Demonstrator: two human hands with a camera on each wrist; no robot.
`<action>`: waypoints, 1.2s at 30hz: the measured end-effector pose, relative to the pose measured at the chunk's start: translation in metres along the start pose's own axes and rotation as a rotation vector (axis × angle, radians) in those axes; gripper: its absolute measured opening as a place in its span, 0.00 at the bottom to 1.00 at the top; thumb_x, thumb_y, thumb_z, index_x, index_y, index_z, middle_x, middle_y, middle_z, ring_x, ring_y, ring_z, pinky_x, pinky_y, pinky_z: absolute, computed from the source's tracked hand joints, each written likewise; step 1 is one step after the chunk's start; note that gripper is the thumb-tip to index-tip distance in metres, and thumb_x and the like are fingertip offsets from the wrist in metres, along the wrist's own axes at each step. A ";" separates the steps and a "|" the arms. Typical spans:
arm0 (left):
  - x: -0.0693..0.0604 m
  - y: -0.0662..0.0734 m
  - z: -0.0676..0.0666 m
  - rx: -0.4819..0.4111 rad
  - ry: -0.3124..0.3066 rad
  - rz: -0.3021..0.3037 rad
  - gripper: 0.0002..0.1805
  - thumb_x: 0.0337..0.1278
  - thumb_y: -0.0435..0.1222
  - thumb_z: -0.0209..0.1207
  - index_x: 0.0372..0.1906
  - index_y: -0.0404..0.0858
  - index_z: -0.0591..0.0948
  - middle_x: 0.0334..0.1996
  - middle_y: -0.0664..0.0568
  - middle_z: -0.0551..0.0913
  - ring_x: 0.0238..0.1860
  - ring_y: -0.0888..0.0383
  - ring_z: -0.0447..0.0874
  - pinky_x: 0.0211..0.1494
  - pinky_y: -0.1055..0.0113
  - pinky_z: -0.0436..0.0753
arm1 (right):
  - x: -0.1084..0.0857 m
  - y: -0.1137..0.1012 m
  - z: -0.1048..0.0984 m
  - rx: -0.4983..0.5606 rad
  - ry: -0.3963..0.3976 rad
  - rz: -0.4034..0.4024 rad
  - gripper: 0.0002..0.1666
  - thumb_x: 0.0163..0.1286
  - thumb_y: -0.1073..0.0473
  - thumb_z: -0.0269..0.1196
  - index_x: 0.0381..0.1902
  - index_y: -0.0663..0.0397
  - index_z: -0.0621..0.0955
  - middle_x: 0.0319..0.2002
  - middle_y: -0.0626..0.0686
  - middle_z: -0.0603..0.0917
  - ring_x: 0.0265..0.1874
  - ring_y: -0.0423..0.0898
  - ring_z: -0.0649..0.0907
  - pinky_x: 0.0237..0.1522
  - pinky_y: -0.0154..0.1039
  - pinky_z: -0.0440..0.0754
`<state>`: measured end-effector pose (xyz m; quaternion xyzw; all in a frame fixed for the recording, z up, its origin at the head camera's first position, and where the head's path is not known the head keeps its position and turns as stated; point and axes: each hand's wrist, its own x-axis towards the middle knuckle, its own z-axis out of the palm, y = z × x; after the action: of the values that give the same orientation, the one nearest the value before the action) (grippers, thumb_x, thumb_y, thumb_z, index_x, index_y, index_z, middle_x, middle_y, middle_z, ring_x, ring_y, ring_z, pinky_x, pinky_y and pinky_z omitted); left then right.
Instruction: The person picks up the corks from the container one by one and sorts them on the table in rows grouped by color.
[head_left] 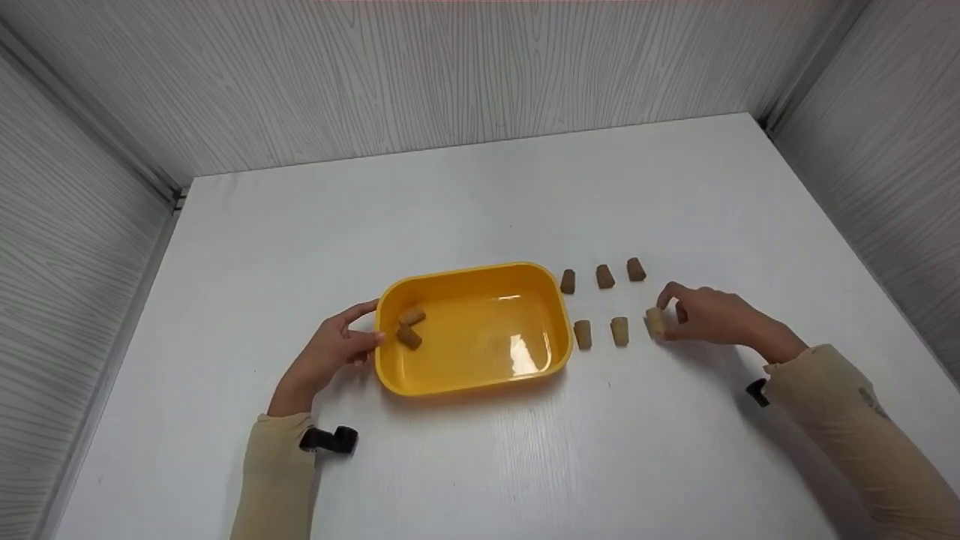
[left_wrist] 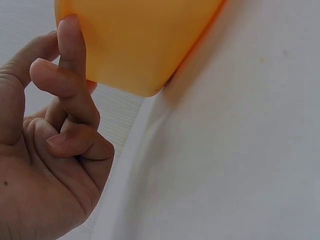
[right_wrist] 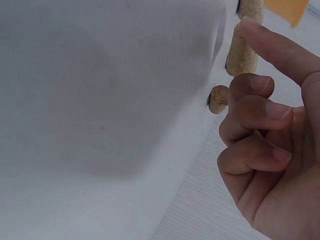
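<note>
On the left, my left hand (head_left: 326, 360) grips the end wall of a yellow plastic tray (head_left: 472, 386), thumb over the rim. The left wrist view shows fingertips against the tray's wall (left_wrist: 125, 55). Inside the tray's left end lie a lighter cork stopper (head_left: 412, 316) and a darker cork stopper (head_left: 409, 337). Right of the tray, my right hand (head_left: 712, 315) pinches a light cork stopper (head_left: 655, 322) between thumb and index finger, at the end of a row. That cork (right_wrist: 243, 52) is partly behind a fingertip in the right wrist view.
Two more light corks (head_left: 619, 331) (head_left: 583, 334) continue the near row toward the tray. Behind it stand three dark brown corks (head_left: 636, 269) (head_left: 605, 276) (head_left: 568, 281). The white table (head_left: 480, 465) is bounded by grey wood-grain panels (head_left: 465, 75) at the back and sides.
</note>
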<state>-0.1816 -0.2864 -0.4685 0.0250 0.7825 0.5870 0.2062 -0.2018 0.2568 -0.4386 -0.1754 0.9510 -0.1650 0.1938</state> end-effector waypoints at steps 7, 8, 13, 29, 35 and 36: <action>0.000 -0.001 0.000 0.003 -0.008 0.009 0.37 0.60 0.42 0.63 0.72 0.42 0.63 0.14 0.59 0.72 0.19 0.60 0.67 0.28 0.72 0.72 | 0.002 0.000 0.005 -0.012 -0.019 0.005 0.25 0.61 0.48 0.67 0.50 0.54 0.73 0.27 0.49 0.79 0.24 0.42 0.73 0.25 0.37 0.69; -0.001 -0.001 0.000 0.002 -0.008 0.009 0.37 0.60 0.42 0.63 0.72 0.42 0.63 0.14 0.59 0.72 0.19 0.60 0.67 0.28 0.72 0.71 | 0.002 0.000 0.005 -0.014 -0.020 0.005 0.25 0.61 0.48 0.67 0.50 0.54 0.73 0.27 0.50 0.79 0.24 0.42 0.73 0.25 0.37 0.69; -0.001 0.000 0.000 0.002 -0.009 0.012 0.36 0.60 0.41 0.62 0.72 0.42 0.63 0.14 0.59 0.72 0.19 0.60 0.67 0.28 0.72 0.71 | 0.000 -0.001 0.003 -0.013 -0.023 0.016 0.29 0.60 0.46 0.68 0.53 0.54 0.73 0.29 0.50 0.79 0.25 0.42 0.74 0.27 0.37 0.70; -0.001 0.001 0.001 -0.001 -0.003 -0.001 0.37 0.60 0.41 0.63 0.73 0.41 0.62 0.14 0.60 0.73 0.19 0.62 0.68 0.28 0.72 0.72 | 0.013 -0.041 0.006 -0.171 -0.005 -0.046 0.29 0.57 0.44 0.70 0.53 0.49 0.77 0.31 0.48 0.86 0.29 0.43 0.81 0.29 0.40 0.75; 0.000 -0.001 0.000 0.009 0.007 -0.002 0.36 0.60 0.41 0.63 0.72 0.42 0.63 0.14 0.59 0.73 0.19 0.62 0.68 0.28 0.72 0.72 | 0.018 -0.047 0.006 -0.210 -0.017 -0.068 0.23 0.59 0.47 0.69 0.51 0.46 0.79 0.26 0.48 0.79 0.25 0.43 0.76 0.26 0.39 0.72; 0.000 -0.001 0.000 0.011 0.008 -0.004 0.36 0.60 0.41 0.63 0.72 0.43 0.63 0.14 0.59 0.73 0.19 0.61 0.68 0.28 0.72 0.72 | 0.018 -0.047 0.006 -0.211 -0.018 -0.074 0.22 0.60 0.48 0.68 0.51 0.46 0.80 0.24 0.48 0.78 0.24 0.43 0.75 0.25 0.38 0.71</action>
<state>-0.1808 -0.2864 -0.4694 0.0223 0.7866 0.5824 0.2040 -0.2021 0.2064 -0.4316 -0.2314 0.9541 -0.0693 0.1768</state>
